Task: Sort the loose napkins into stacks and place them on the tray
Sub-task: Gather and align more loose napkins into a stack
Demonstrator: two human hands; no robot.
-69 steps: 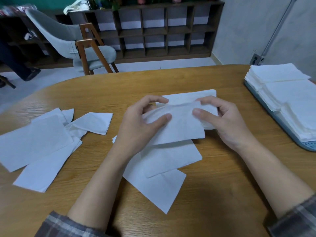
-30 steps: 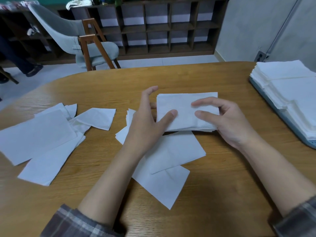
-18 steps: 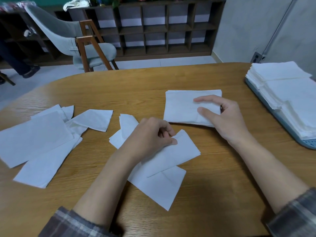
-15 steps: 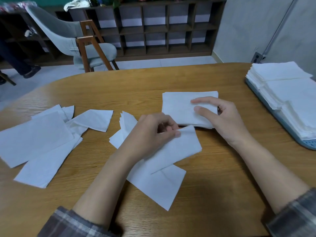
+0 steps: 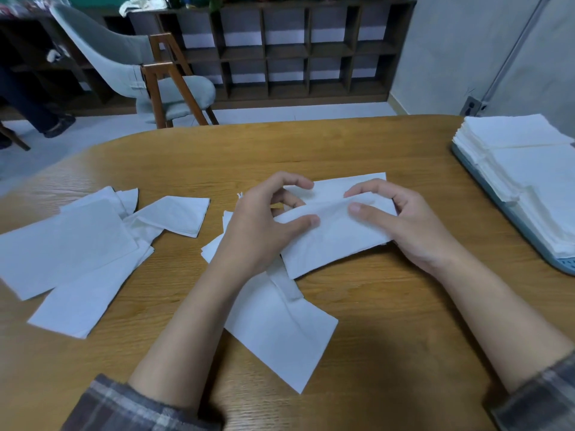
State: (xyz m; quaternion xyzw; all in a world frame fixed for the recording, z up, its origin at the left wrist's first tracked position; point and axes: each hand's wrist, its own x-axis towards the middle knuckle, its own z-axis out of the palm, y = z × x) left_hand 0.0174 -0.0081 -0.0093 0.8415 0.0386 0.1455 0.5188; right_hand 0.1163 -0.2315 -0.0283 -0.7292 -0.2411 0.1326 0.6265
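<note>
Soft, even light from overhead falls across the wooden table (image 5: 373,144) and is brightest on the white napkin (image 5: 336,241) at centre, whose creases still show. Broad, soft-edged shadows lie on the wood beside the left forearm (image 5: 186,331) and the right forearm (image 5: 497,312). A pale sheen crosses the wood at far left. The shelf (image 5: 280,51) behind sits dim. The wide lens bows the table's rim, and the plaid cuffs (image 5: 130,409) at the bottom corners smear slightly.

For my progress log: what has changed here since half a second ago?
The left hand lifted the napkin it pinched from the middle pile, up and right, over the small stack. The right hand came off that stack and now pinches the napkin too. The loose napkins at left and the stacks on the tray stayed.
</note>
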